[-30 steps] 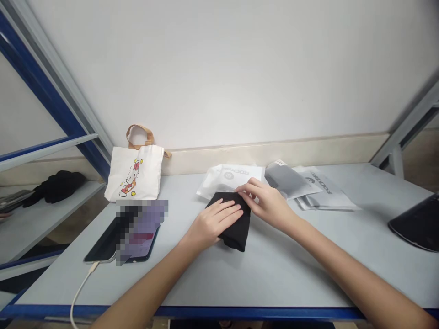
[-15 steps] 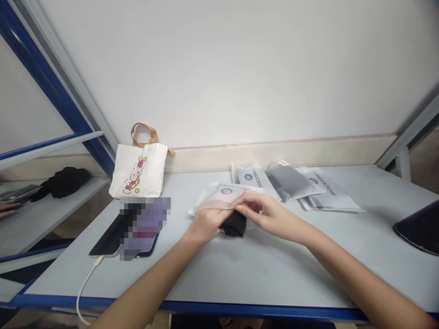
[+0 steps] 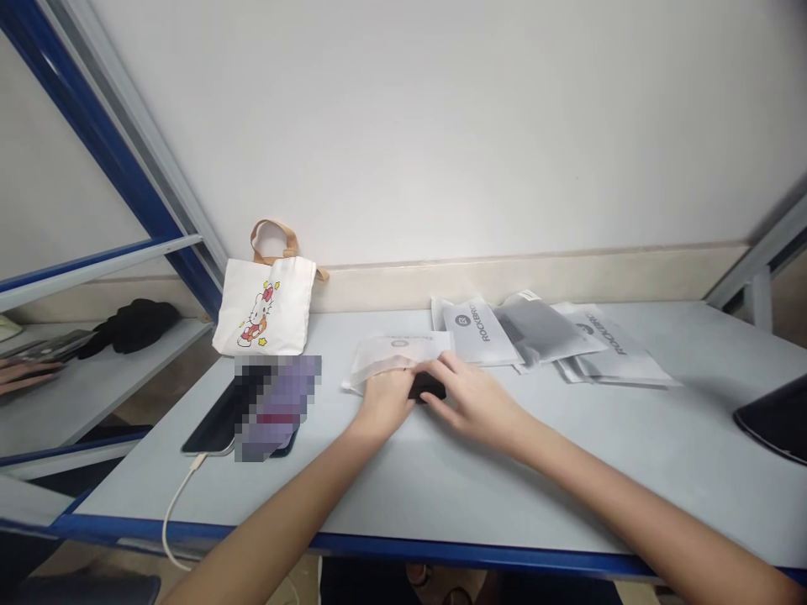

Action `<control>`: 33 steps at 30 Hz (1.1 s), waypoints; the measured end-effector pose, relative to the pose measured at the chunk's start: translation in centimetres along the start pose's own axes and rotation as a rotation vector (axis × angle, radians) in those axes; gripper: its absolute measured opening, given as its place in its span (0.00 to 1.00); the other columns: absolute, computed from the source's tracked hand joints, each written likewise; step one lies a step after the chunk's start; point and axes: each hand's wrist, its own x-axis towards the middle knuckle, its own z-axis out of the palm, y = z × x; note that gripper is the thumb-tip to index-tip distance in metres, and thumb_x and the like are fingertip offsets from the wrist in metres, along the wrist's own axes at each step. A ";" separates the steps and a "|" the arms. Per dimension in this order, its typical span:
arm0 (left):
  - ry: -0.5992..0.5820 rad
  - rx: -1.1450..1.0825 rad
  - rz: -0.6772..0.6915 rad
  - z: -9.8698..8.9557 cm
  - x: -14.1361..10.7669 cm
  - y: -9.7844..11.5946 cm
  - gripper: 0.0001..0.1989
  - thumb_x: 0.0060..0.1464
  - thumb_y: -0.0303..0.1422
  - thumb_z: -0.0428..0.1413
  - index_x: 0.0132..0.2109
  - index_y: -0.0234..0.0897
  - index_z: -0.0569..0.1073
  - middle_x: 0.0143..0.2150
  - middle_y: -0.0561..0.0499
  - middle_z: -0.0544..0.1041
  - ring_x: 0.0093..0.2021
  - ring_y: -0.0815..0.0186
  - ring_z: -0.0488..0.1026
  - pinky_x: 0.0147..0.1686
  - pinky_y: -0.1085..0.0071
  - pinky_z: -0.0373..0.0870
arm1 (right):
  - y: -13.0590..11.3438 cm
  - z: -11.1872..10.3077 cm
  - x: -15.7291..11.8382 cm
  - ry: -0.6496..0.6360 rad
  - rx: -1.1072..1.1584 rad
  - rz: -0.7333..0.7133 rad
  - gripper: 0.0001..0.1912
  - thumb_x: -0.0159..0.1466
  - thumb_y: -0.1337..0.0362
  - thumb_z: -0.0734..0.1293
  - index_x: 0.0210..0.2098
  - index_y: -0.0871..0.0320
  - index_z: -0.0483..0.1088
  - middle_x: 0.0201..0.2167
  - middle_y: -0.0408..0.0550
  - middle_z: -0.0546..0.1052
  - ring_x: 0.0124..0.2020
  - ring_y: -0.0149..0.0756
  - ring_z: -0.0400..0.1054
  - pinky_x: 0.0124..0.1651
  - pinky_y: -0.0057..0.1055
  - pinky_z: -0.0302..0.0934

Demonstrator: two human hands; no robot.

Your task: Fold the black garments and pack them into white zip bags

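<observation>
A frosted plastic bag with a printed round logo lies at the middle of the grey table. My left hand reaches into the bag's near opening, and its fingers show only faintly through the plastic. Between the two hands sits a folded black item, partly covered by them. My right hand has its fingers curled around the right side of the black item, at the bag's mouth.
Several packed frosted bags lie at the back right. A white tote bag, a phone with a cable and a blurred-out purple item are at left. A dark object stands far right. Another person's hand shows far left.
The black item has gone further toward the bag and less of it shows. My right hand has moved down from the bag's upper edge onto the item. The view has shifted slightly.
</observation>
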 end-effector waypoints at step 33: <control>0.127 0.018 0.176 -4.2 -2.5 -2.6 0.20 0.54 0.33 0.55 0.54 0.45 0.67 0.52 0.51 0.71 0.51 0.59 0.64 0.51 0.61 0.60 | 5.4 3.2 1.0 0.079 -0.206 0.194 0.09 0.59 0.73 0.57 0.38 0.57 0.63 0.32 0.47 0.72 0.30 0.36 0.64 0.31 0.30 0.50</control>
